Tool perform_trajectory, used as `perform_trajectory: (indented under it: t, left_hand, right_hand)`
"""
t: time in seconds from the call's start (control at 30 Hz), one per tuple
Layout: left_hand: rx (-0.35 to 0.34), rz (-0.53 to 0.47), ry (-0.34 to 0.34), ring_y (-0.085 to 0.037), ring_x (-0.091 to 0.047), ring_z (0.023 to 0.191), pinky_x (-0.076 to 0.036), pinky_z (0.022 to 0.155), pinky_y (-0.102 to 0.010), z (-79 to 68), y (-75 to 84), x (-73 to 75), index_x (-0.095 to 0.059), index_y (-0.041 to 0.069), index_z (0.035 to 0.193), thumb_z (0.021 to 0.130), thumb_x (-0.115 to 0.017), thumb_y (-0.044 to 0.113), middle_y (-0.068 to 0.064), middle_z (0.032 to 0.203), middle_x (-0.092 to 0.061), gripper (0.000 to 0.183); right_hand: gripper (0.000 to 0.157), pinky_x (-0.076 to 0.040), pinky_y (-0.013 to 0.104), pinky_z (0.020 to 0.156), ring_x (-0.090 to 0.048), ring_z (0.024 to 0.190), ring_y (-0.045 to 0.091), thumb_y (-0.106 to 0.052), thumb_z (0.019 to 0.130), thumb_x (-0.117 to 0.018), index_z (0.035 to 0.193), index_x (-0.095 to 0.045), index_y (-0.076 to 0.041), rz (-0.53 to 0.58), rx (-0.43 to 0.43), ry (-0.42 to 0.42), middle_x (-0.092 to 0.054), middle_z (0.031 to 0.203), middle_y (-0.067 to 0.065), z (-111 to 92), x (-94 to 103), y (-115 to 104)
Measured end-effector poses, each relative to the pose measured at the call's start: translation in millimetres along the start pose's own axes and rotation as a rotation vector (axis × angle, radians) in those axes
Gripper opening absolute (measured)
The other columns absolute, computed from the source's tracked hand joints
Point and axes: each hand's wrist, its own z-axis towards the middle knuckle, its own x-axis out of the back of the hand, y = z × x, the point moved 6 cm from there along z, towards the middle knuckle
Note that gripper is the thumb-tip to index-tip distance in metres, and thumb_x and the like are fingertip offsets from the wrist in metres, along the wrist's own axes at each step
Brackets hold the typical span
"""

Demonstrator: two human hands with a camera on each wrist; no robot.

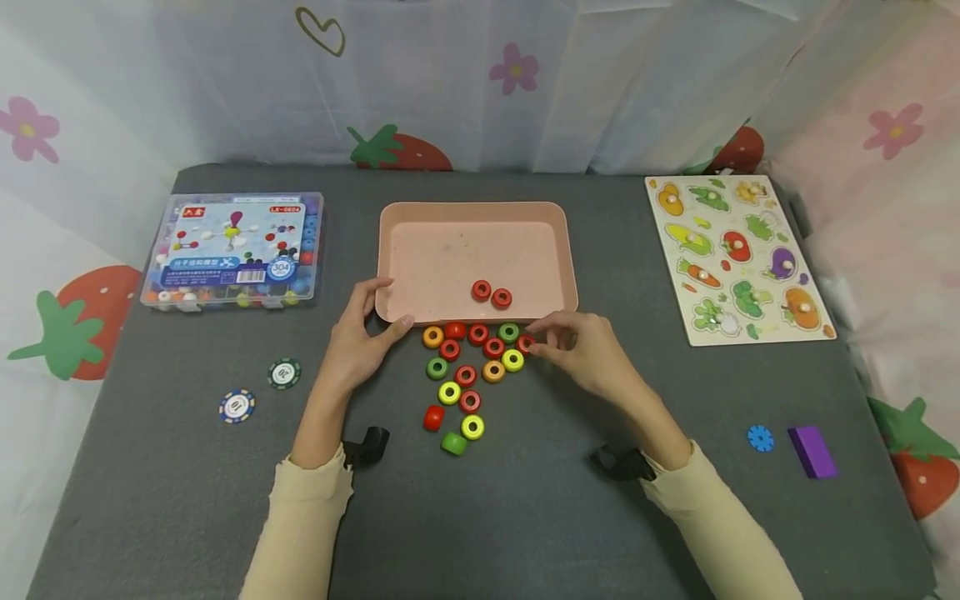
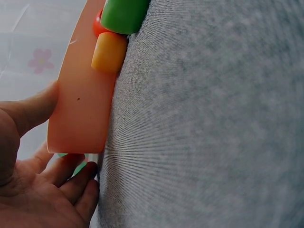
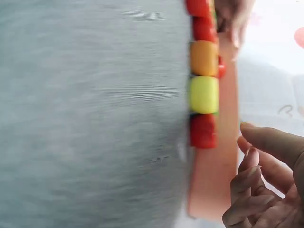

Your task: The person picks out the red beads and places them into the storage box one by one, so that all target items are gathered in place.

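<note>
Pinching off-centre could tip the red bead (image 3: 203, 131) beside the pink tray (image 1: 472, 237); right hand (image 1: 592, 354) grip looks narrow, empty; left hand (image 1: 356, 348) holds the tray.

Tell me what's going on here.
Someone's left hand holds the tray at its near left corner. The right hand has its fingertips close to a red bead by the tray's near side; whether they touch it is unclear. Two red beads lie in the tray; the other beads are on the table in front of it.
</note>
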Motion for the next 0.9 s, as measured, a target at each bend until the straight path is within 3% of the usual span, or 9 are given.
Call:
perform_trajectory:
  t: [0.63,0.9]
  left_hand:
    - [0.017,0.009,-0.002,-0.029,-0.025,0.151,-0.018,0.116,-0.062,1.0,0.5,0.9,-0.038,0.025,0.148,0.092,-0.073,0.036,-0.007,0.161,-0.034,0.067]
    - [0.019,0.006,-0.011,-0.029,-0.025,0.15,-0.018,0.117,-0.061,0.3,0.6,0.3,-0.037,0.025,0.149,0.093,-0.072,0.036,-0.007,0.16,-0.035,0.067]
  right_hand:
    - [0.028,-0.039,0.029,0.05,-0.053,0.054,0.01,-0.019,0.083,-0.083,0.109,-0.075,-0.014,-0.104,-0.092,-0.049,-0.062,0.065,-0.004,1,-13.3,16]
    - [0.024,-0.04,0.028,0.05,-0.053,0.054,0.01,-0.027,0.083,-0.083,0.102,-0.074,-0.014,-0.121,-0.097,-0.065,-0.061,0.064,-0.005,0,-3.6,7]
